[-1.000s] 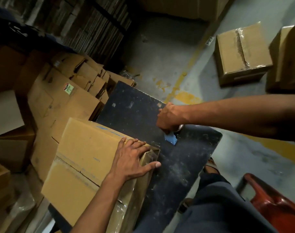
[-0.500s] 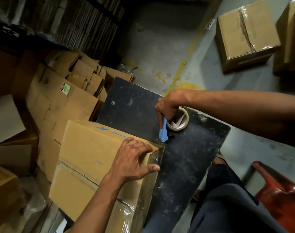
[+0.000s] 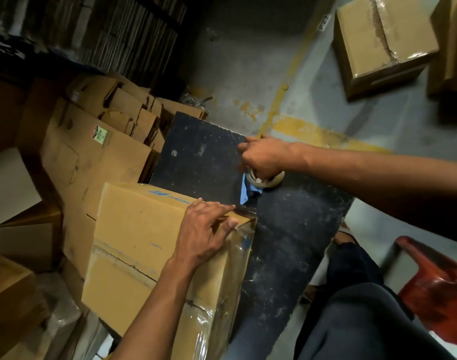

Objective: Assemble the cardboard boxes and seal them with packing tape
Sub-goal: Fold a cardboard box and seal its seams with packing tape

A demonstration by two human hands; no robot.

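On the dark board (image 3: 196, 162) sits the cardboard box (image 3: 133, 229), left hand (image 3: 204, 229) pressing down its taped corner with loosely spread fingers, right hand (image 3: 263, 158) wrapped round the tape roll (image 3: 267, 181) just past the box

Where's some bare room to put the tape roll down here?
The black board is bare at its far end, between the right hand and the flattened cartons, and also nearer, between the box and the person's knee. The left side is crowded with cartons. The floor toward the taped box is open.
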